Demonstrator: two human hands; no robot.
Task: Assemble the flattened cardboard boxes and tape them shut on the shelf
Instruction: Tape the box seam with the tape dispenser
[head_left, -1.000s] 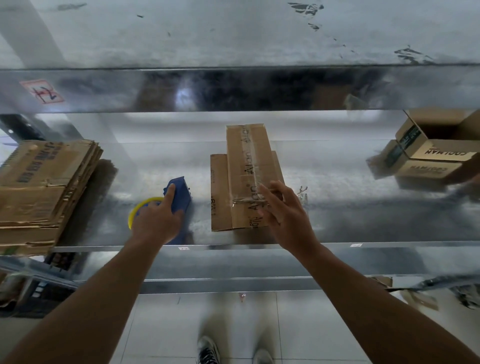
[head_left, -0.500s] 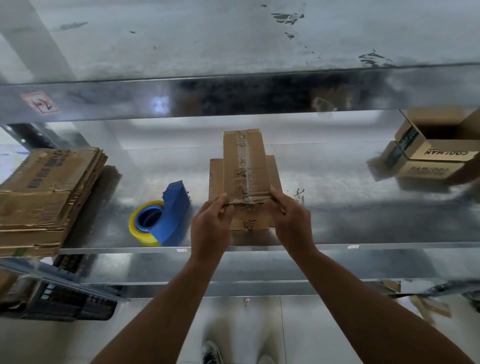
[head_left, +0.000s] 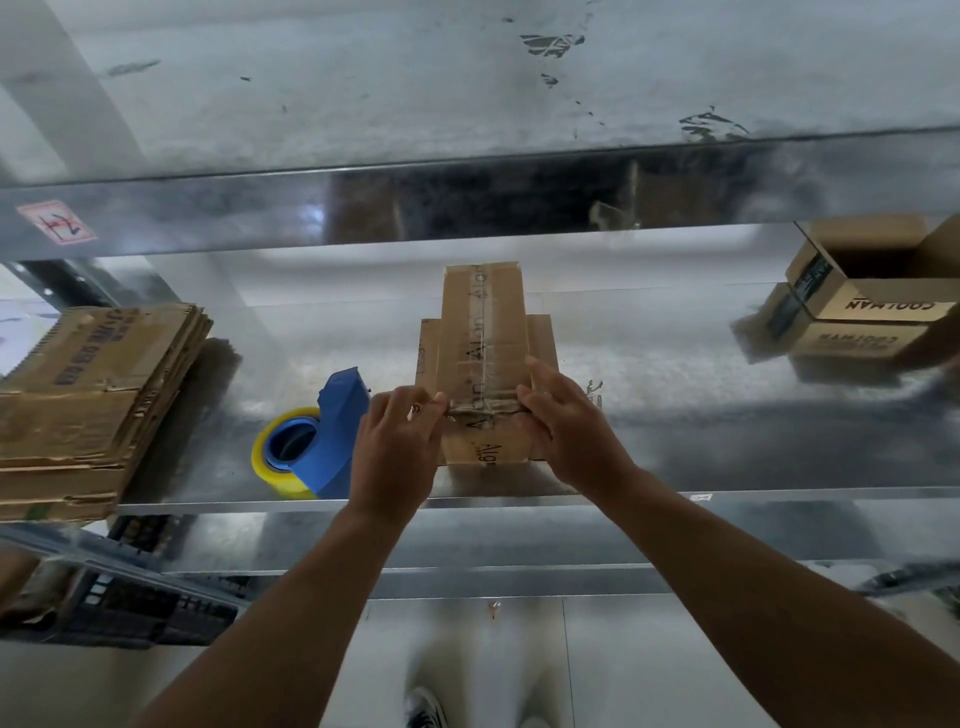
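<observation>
The cardboard stack (head_left: 93, 405) is cut by left edge; shoes (head_left: 426, 709) blurred, partly cropped.

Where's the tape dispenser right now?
In the head view, the tape dispenser sits left of centre on the shelf, between the flat cardboard stack and the left hand.
</observation>
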